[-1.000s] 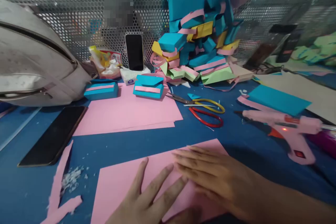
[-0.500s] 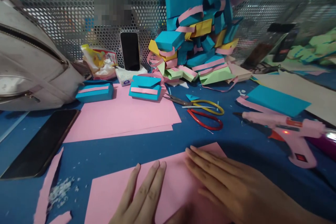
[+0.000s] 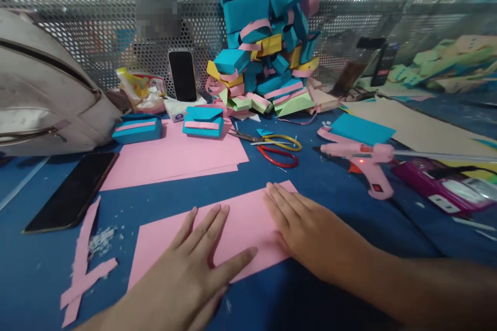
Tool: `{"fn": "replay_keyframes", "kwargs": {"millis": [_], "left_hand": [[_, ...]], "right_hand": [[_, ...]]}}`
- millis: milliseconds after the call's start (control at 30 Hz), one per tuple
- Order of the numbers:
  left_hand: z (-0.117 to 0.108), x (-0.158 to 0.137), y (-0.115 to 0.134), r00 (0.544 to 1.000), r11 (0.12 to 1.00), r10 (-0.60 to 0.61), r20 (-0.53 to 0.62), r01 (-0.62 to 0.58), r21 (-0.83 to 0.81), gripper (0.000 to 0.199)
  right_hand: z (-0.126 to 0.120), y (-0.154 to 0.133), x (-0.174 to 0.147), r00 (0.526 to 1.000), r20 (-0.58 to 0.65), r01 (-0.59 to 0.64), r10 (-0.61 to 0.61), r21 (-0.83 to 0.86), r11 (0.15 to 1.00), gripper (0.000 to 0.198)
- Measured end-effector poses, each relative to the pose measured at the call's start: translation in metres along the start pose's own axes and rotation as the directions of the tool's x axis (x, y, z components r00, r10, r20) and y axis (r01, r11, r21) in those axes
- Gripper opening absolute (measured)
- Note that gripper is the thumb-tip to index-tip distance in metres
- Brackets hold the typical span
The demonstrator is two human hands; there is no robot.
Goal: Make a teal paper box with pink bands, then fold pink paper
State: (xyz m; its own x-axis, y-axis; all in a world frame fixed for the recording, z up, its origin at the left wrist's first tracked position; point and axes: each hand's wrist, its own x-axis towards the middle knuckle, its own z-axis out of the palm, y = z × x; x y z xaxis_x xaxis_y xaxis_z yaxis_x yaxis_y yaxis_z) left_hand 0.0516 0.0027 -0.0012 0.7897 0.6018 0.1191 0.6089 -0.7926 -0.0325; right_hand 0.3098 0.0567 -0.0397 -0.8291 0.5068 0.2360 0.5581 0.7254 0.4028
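A pink sheet of paper (image 3: 244, 227) lies on the blue table in front of me, its long edge slanting up to the right. My left hand (image 3: 194, 261) rests on its left half, palm down, fingers apart and thumb stretched to the right. Flat across the sheet's right end is my right hand (image 3: 310, 227), with its fingers straight and close together. Neither hand grips anything. Both hands cover parts of the paper. Beyond it lie more pink sheets (image 3: 178, 158) and scissors (image 3: 267, 142) with one yellow and one red handle.
Pink strips (image 3: 83, 264) and a phone (image 3: 72, 194) lie left. A pink glue gun (image 3: 363, 158) with a red light sits right, near a purple device (image 3: 442, 186). Small blue paper boxes (image 3: 204, 123) stand behind, before a pile of blue boxes (image 3: 246, 13). A white bag (image 3: 50, 88) is far left.
The view has tilted and shifted, showing more of the sheet's near edge and the purple device. Both hands stay flat on the pink paper; the left thumb now shows stretched out.
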Motion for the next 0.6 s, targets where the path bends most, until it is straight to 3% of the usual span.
{"fn": "replay_keyframes", "kwargs": {"millis": [300, 500, 600], "left_hand": [[-0.007, -0.062, 0.008, 0.999, 0.980, -0.007, -0.053, 0.018, 0.200, 0.046], [-0.012, -0.112, 0.014, 0.983, 0.967, -0.182, 0.007, 0.177, 0.185, 0.051], [-0.013, -0.133, 0.008, 0.990, 0.972, -0.133, 0.044, 0.122, 0.203, 0.060]], "right_hand": [[0.005, -0.003, -0.003, 1.000, -0.019, -0.013, 0.012, -0.038, 0.999, 0.045], [0.002, -0.002, -0.001, 0.992, 0.121, -0.039, 0.035, 0.031, 0.999, 0.046], [-0.002, -0.002, 0.000, 0.986, 0.162, -0.046, 0.036, 0.059, 0.997, 0.048]]}}
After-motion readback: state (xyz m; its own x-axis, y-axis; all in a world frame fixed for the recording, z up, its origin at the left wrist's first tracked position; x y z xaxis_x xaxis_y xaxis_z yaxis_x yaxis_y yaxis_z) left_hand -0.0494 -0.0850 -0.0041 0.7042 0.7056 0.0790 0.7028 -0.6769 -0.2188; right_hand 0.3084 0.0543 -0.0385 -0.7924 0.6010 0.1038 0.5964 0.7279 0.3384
